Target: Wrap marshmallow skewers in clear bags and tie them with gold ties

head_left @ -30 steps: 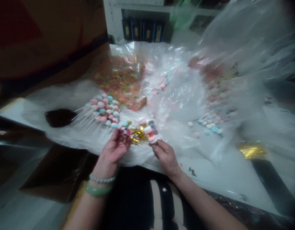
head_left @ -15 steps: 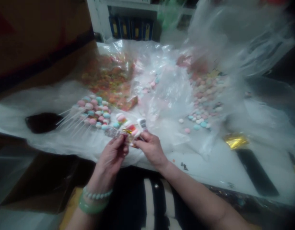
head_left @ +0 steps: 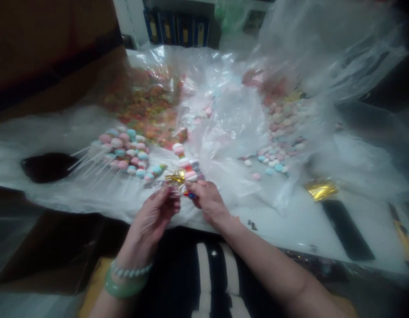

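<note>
Hands have closed in since the earlier frame and now almost meet, with the stack of candies standing more upright between them. Across the table [head_left: 290, 234], a white plastic sheet [head_left: 68, 198] lies under a clear bag [head_left: 231, 119], with a spread of orange candies [head_left: 141, 110] at the far left and loose pastel candies [head_left: 273, 159] to the right. Nearer in, a bunch of candy sticks [head_left: 124, 152] fans out left of the hands, and gold foil [head_left: 320, 191] sits well off to the right. The candy skewer [head_left: 184, 165] is held just above the sheet, between the hands, tilted slightly, with gold tinsel [head_left: 174, 177] at its lower part. The right hand [head_left: 207, 201] pinches the skewer's base between thumb and fingers. The left hand [head_left: 151, 216] is curled, its fingertips [head_left: 167, 191] pressed together at the tinsel, though what they pinch is hidden. Keeping both pinches tight and close to the tinsel seems best, so the stack stays steady.
</note>
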The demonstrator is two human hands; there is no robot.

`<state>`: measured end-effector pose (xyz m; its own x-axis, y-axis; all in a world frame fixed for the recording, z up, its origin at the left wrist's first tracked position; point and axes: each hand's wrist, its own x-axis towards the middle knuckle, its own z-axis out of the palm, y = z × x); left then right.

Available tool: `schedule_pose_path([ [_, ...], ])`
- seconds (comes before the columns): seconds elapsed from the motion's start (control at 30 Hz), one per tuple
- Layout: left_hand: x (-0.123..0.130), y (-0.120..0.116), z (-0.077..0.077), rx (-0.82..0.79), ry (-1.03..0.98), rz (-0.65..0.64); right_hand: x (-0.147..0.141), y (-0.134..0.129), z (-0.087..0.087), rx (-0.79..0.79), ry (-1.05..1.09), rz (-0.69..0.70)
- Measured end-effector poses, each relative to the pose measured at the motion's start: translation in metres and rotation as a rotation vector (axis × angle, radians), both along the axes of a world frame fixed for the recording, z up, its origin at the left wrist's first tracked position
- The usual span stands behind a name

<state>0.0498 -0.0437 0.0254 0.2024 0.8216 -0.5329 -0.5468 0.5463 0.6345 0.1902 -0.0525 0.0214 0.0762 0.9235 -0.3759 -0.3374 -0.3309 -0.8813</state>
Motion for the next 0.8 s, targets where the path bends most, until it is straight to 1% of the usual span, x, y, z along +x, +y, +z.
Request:
schedule_pose_path([
  [0.07, 0.000, 0.001, -0.002, 0.012, 0.010, 0.016, 0.001, 0.001, 0.000, -0.006, 0.013, -0.020],
  [0.13, -0.002, 0.005, -0.004, -0.034, 0.009, 0.066, 0.004, 0.001, -0.001, 0.044, -0.010, -0.043],
  [0.27, -0.010, 0.016, -0.004, -0.204, -0.075, 0.221, 0.015, -0.007, -0.001, 0.185, -0.187, -0.033],
  [0.33, -0.014, 0.020, 0.000, -0.241, -0.138, 0.284, 0.020, -0.015, 0.000, 0.257, -0.281, -0.019],
  [0.43, -0.022, 0.023, 0.005, -0.257, -0.198, 0.356, 0.023, -0.028, 0.003, 0.373, -0.439, 0.040],
  [0.5, -0.027, 0.024, 0.005, -0.238, -0.227, 0.370, 0.023, -0.036, 0.004, 0.450, -0.540, 0.081],
  [0.67, -0.041, 0.025, -0.003, -0.140, -0.310, 0.316, 0.016, -0.045, 0.000, 0.581, -0.748, 0.107],
  [0.73, -0.044, 0.025, -0.005, -0.126, -0.305, 0.322, 0.015, -0.046, -0.002, 0.607, -0.835, 0.104],
  [0.8, -0.046, 0.026, -0.004, -0.121, -0.278, 0.342, 0.016, -0.047, -0.003, 0.636, -0.967, 0.101],
])
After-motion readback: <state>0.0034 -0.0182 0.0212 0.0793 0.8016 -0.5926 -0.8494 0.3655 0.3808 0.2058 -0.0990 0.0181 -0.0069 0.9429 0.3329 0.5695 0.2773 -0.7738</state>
